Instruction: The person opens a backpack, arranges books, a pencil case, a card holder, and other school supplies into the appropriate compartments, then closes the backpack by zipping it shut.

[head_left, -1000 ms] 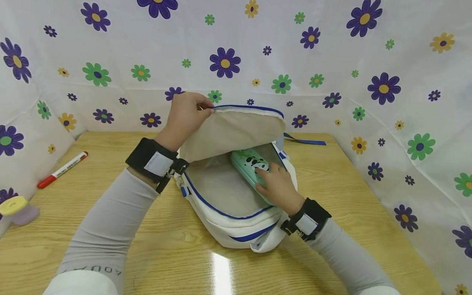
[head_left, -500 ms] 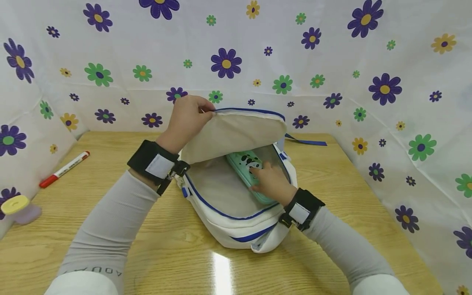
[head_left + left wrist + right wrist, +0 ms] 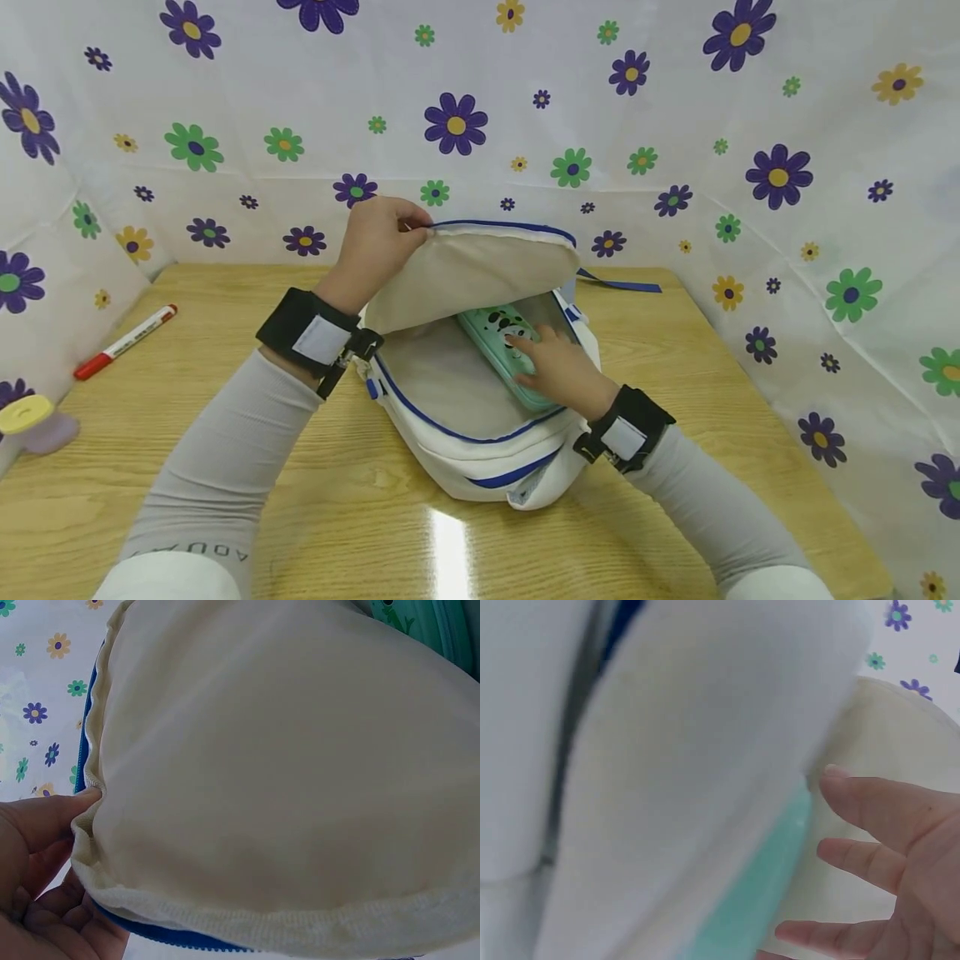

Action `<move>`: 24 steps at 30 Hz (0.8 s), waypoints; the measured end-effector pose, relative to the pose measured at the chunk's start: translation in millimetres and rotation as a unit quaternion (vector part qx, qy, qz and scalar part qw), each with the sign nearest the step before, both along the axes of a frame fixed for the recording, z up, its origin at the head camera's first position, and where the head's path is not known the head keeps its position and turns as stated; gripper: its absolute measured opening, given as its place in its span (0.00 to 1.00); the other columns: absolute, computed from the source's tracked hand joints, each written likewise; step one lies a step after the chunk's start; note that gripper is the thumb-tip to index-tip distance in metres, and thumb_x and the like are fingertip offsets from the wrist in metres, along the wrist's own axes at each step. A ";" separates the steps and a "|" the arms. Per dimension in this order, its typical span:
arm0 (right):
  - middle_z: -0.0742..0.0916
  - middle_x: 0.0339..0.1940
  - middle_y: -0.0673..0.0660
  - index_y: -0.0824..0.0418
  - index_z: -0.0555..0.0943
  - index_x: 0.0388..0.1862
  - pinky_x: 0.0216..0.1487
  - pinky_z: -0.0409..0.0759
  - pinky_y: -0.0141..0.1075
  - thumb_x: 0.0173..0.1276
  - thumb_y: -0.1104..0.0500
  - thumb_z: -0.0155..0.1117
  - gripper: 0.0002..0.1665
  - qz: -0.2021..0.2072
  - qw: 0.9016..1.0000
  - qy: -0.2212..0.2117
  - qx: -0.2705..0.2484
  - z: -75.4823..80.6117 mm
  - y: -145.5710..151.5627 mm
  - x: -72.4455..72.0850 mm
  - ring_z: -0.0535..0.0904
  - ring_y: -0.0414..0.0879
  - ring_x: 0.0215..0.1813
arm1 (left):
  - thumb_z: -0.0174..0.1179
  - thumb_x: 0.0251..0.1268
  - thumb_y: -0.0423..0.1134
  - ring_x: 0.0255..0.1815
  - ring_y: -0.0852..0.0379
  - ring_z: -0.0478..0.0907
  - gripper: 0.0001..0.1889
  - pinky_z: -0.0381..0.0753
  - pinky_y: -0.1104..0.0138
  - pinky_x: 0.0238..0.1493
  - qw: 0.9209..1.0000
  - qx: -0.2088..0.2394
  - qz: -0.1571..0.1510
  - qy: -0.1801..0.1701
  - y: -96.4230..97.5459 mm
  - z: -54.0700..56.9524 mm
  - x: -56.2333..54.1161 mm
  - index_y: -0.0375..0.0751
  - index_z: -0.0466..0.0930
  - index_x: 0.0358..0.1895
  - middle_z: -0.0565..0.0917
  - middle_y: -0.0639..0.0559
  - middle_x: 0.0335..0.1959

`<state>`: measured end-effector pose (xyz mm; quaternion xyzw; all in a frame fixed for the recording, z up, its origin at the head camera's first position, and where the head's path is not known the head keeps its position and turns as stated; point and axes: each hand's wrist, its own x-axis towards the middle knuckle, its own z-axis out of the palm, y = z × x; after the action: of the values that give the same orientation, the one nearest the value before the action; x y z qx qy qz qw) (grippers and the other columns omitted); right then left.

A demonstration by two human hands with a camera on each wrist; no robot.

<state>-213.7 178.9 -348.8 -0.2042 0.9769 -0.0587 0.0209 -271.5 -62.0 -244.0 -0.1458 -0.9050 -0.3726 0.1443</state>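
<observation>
A white backpack point(image 3: 442, 454) with blue trim lies open on the table in the head view. My left hand point(image 3: 378, 242) pinches the edge of its raised flap point(image 3: 487, 258) between thumb and fingers; the left wrist view shows this pinch at the zipper edge. Inside the bag, along its right side, lies a mint-green pencil case point(image 3: 487, 333) with a panda print. Over the case's near part is my right hand point(image 3: 566, 371). Its fingers look straight and spread in the right wrist view, beside the pencil case point(image 3: 757, 900); whether they touch it I cannot tell.
A red-capped marker point(image 3: 126, 342) lies on the left of the wooden table point(image 3: 315, 483). Near the left edge is a purple thing with a yellow top point(image 3: 41, 423). A blue strap point(image 3: 622, 285) trails behind the bag. Flowered cloth point(image 3: 457, 75) surrounds the table.
The pencil case has shifted slightly left inside the bag. My right hand moved left with it, then drew back a little to the right. The flap, still in my left hand, has dipped slightly.
</observation>
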 end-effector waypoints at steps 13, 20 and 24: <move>0.81 0.61 0.73 0.68 0.77 0.67 0.56 0.86 0.52 0.67 0.59 0.73 0.32 0.012 0.997 0.036 -0.063 20.0 16.0 7.3 0.83 0.64 0.57 | 0.59 0.72 0.29 0.49 0.40 0.82 0.11 0.82 0.53 0.55 1.000 0.001 -0.001 -0.013 0.3 -0.1 4.8 0.28 0.86 0.51 0.87 0.32 0.47; 0.83 0.60 0.72 0.73 0.79 0.62 0.62 0.82 0.54 0.68 0.69 0.68 0.23 0.010 0.982 0.109 -0.152 41.6 28.7 7.6 0.82 0.65 0.61 | 0.59 0.73 0.29 0.48 0.43 0.81 0.12 0.82 0.57 0.52 1.000 0.003 -0.012 -0.024 1.4 -1.6 12.4 0.29 0.86 0.53 0.87 0.34 0.49; 0.84 0.60 0.71 0.73 0.80 0.60 0.66 0.79 0.55 0.67 0.72 0.68 0.22 0.005 0.971 0.154 -0.182 51.5 30.8 9.7 0.79 0.66 0.64 | 0.59 0.73 0.30 0.45 0.44 0.80 0.12 0.81 0.61 0.46 0.999 -0.004 -0.019 -0.027 2.4 -3.5 18.8 0.30 0.86 0.54 0.87 0.34 0.49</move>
<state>-204.0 209.7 -297.3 -0.2162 0.9403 -0.2030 -0.1671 -252.7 -59.7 -247.5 -0.1537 -0.9071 -0.3755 0.1122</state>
